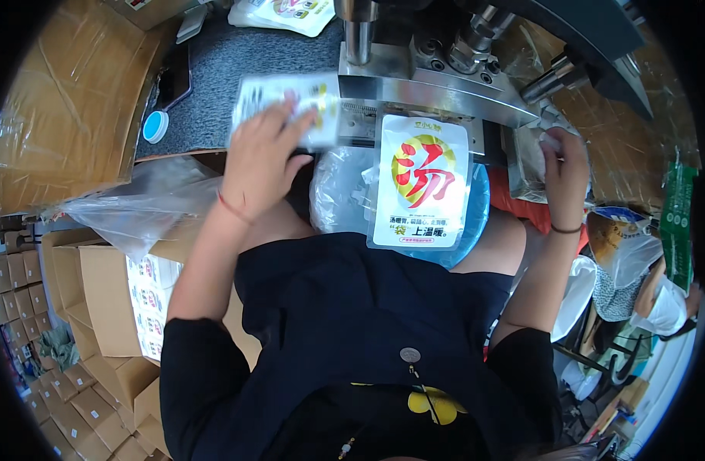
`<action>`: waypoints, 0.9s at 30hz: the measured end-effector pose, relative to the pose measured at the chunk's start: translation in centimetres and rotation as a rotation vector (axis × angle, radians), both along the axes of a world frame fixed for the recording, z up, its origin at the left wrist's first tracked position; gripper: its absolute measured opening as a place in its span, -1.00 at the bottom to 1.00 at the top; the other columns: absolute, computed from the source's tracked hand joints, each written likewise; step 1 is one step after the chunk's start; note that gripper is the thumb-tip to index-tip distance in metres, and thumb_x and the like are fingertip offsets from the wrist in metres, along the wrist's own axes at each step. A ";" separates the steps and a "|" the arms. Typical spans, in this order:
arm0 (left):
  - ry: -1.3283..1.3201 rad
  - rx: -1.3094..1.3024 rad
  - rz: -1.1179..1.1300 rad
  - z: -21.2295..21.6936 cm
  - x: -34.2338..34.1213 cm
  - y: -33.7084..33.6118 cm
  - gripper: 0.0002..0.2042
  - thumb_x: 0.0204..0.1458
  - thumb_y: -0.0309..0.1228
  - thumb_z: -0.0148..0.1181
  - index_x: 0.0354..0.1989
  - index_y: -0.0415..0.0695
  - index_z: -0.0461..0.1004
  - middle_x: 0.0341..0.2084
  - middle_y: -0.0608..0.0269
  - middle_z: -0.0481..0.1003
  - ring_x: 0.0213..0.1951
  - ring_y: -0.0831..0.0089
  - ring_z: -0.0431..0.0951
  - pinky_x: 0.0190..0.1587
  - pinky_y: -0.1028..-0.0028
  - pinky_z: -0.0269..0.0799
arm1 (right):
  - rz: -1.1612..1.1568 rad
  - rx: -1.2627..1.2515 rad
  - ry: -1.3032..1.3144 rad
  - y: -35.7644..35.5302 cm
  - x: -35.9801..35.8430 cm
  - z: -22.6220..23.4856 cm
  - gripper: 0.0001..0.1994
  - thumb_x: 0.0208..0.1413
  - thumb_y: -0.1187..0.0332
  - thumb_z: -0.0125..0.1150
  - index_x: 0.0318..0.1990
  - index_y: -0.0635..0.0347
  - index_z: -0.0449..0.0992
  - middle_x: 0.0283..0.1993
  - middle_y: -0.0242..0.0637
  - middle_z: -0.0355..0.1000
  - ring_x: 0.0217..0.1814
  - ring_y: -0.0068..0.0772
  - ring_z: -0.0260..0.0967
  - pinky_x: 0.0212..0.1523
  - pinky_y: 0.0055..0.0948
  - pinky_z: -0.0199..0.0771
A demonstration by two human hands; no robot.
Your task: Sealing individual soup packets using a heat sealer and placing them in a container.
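Even, bright daylight fills the frame, strongest at the right and lower left edges. Glare streaks the taped cardboard (61, 107) in the upper left and the metal machine block (437, 81) at top centre. The white pouch (279, 107) in the upper middle is motion-blurred. Fisheye bending curves the edges, and black corners ring the picture.

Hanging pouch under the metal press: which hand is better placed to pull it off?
Probably right: the left hand already holds a white pouch, while the right hand looks free beside the hanging pouch.
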State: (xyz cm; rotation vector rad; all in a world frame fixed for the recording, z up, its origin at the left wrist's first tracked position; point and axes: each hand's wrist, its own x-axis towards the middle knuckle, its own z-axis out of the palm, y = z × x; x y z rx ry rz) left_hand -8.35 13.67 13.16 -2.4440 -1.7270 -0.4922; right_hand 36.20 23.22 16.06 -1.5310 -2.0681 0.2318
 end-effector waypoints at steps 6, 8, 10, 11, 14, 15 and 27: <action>-1.635 -0.264 0.187 0.9 5.4 -3.3 -0.83 0.28 -0.46 0.09 -0.10 -0.30 0.53 -0.35 0.29 0.58 -0.32 0.70 0.50 -0.25 0.55 0.43 | 0.258 0.050 0.156 -5.7 -7.2 2.4 -0.79 0.29 0.36 0.01 -0.05 0.28 0.45 -0.13 -0.17 0.45 -0.07 -0.20 0.41 -0.03 -0.40 0.39; -1.334 -0.355 0.079 0.1 5.7 -3.8 -0.85 0.18 -0.43 0.26 -0.23 -0.28 0.57 -0.40 0.38 0.57 -0.34 0.75 0.49 -0.31 0.64 0.39 | 0.564 -0.068 0.266 -5.8 -9.8 2.4 -0.81 0.25 0.38 0.10 -0.10 0.30 0.46 -0.18 -0.19 0.43 -0.15 -0.27 0.40 -0.10 -0.43 0.38; -1.293 -0.460 0.068 0.5 7.9 -4.1 -0.84 0.08 -0.40 0.37 -0.37 -0.26 0.58 -0.52 0.43 0.54 -0.46 0.78 0.43 -0.42 0.67 0.34 | 0.610 -0.095 0.446 -5.7 -11.1 3.2 -0.83 0.20 0.40 0.20 -0.13 0.32 0.49 -0.25 -0.27 0.44 -0.25 -0.43 0.37 -0.19 -0.50 0.36; -1.236 -0.495 0.042 0.5 8.6 -4.2 -0.84 0.08 -0.40 0.37 -0.39 -0.25 0.58 -0.53 0.42 0.54 -0.46 0.78 0.43 -0.42 0.67 0.34 | 0.514 -0.136 0.579 -6.1 -11.7 4.0 -0.83 0.19 0.41 0.23 -0.14 0.32 0.50 -0.27 -0.29 0.44 -0.26 -0.47 0.36 -0.21 -0.52 0.35; -1.318 -0.695 -0.040 0.6 11.0 -4.6 -0.81 0.11 -0.40 0.35 -0.33 -0.30 0.56 -0.45 0.37 0.57 -0.40 0.75 0.45 -0.35 0.64 0.38 | 0.476 -0.010 0.525 -5.2 -12.0 4.6 -0.83 0.14 0.43 0.30 -0.17 0.31 0.55 -0.29 -0.30 0.47 -0.28 -0.47 0.38 -0.22 -0.52 0.35; -1.405 -0.749 -0.067 0.1 11.4 -4.8 -0.79 0.13 -0.37 0.33 -0.28 -0.31 0.57 -0.45 0.36 0.58 -0.41 0.75 0.46 -0.36 0.64 0.39 | 0.510 0.019 0.404 -4.7 -12.0 4.3 -0.85 0.15 0.42 0.27 -0.19 0.31 0.55 -0.28 -0.27 0.48 -0.28 -0.43 0.39 -0.22 -0.49 0.36; -1.731 -1.221 -0.180 -1.6 13.3 -4.8 -0.72 0.14 -0.54 0.22 0.04 -0.29 0.49 -0.15 0.21 0.60 -0.15 0.57 0.58 -0.05 0.49 0.51 | 0.022 0.022 -0.400 -0.6 -3.1 3.0 -0.67 0.21 0.28 0.14 0.10 0.15 0.46 0.05 0.02 0.45 0.04 0.16 0.40 -0.03 -0.08 0.44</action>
